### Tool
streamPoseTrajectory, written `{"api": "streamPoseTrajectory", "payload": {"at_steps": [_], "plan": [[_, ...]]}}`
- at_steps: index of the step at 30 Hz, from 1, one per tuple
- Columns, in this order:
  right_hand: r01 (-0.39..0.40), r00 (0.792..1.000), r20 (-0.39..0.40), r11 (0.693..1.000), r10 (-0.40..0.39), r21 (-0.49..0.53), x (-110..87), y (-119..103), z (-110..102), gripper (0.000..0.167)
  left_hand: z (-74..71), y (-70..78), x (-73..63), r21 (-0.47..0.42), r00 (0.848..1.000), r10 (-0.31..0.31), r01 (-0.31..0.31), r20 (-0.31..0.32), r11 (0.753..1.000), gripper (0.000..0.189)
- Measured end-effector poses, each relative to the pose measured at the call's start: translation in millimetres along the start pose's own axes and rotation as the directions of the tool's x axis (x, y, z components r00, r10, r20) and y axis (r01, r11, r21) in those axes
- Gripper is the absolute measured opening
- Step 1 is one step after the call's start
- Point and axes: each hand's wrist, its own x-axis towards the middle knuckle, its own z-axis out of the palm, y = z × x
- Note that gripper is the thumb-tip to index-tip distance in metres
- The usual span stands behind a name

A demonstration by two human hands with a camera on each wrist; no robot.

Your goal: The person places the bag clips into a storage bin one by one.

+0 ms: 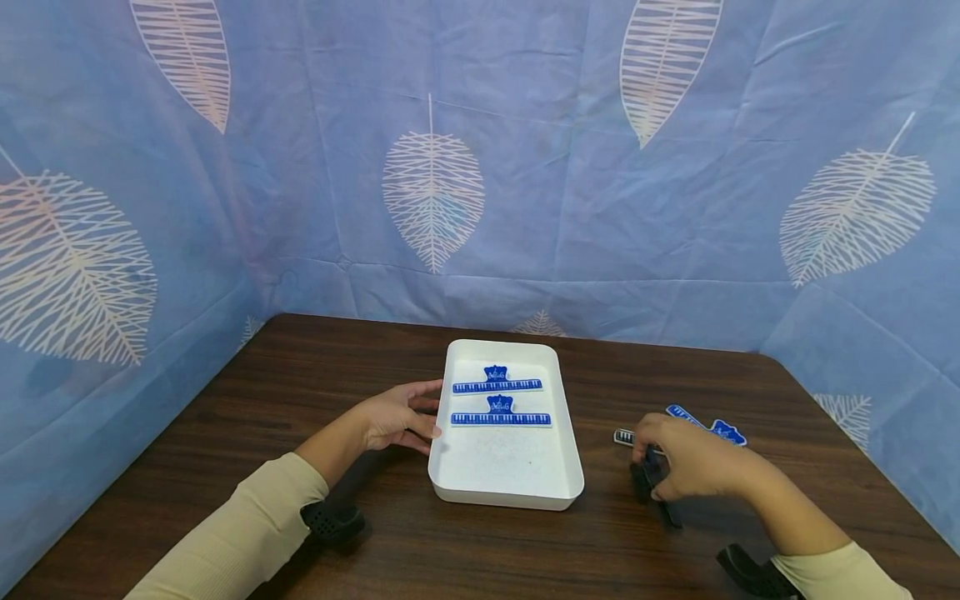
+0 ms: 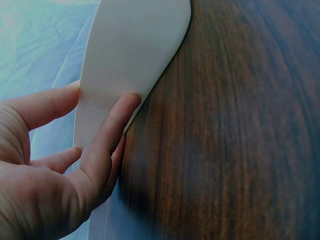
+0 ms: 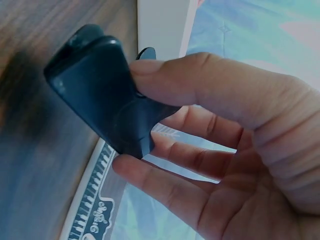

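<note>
On the table stands a white tray [image 1: 498,467] holding two blue music clips, one [image 1: 501,419] in front of the other [image 1: 497,386], both printed with piano keys. My left hand [image 1: 397,417] is at the tray's left side, its extended fingers touching the outer wall [image 2: 135,45]. To the right of the tray, my right hand [image 1: 697,458] pinches a black clip [image 3: 95,85] between thumb and fingers. Close behind this hand lie a black-and-white piano-key clip [image 1: 624,437], mostly hidden, and a blue music clip [image 1: 727,432], partly covered by the hand.
The dark wooden table [image 1: 360,350] runs back to a blue cloth [image 1: 525,208] with white leaf patterns, which hangs on the left, back and right sides. A black wrist strap [image 1: 333,521] is on the left arm, another [image 1: 753,575] on the right.
</note>
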Motion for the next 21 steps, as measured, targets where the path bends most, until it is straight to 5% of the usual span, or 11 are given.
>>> {"api": "streamPoseTrajectory", "payload": {"at_steps": [21], "plan": [[0.055,0.998,0.024,0.995,-0.054,-0.086,19.6,-21.4,-21.3,0.037,-0.1,0.9,-1.1,0.003,1.000,-0.005,0.005,0.013,1.000,0.088]]}}
